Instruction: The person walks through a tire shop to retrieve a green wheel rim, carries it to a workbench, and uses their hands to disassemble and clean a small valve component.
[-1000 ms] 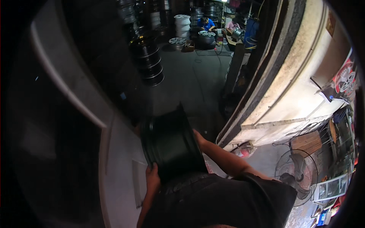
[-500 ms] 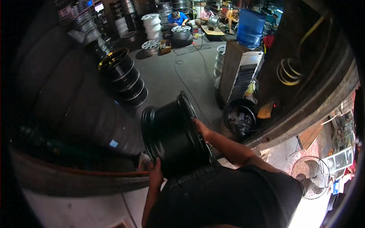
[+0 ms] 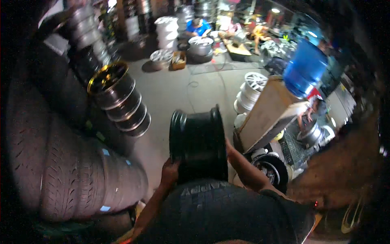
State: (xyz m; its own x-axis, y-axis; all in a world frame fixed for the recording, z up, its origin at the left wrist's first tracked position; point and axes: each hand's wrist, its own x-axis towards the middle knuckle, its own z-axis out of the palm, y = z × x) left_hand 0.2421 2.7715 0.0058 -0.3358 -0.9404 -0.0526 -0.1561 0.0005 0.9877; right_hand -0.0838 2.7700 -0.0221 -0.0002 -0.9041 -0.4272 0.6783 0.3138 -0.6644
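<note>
A black wheel rim [image 3: 198,142] is held upright against my front, its barrel crosswise between my two hands. My left hand [image 3: 170,171] is closed on the rim's left flange near its lower edge. On the opposite flange, my right hand [image 3: 230,151] grips the right side, with most of its fingers hidden behind the rim. The lower end of the rim disappears behind my dark shirt.
Several tires [image 3: 81,179] stand in a row at left. Beyond them is a stack of dark rims [image 3: 122,103] topped by a gold one. At right stand a water dispenser [image 3: 266,114] with a blue bottle [image 3: 305,69], and a tire [image 3: 271,173]. Several people work farther off.
My view has turned and moved forward through the doorway area. The rim, tilted before, is now level between my hands. Tires at left and a worker behind the dispenser have come into sight.
</note>
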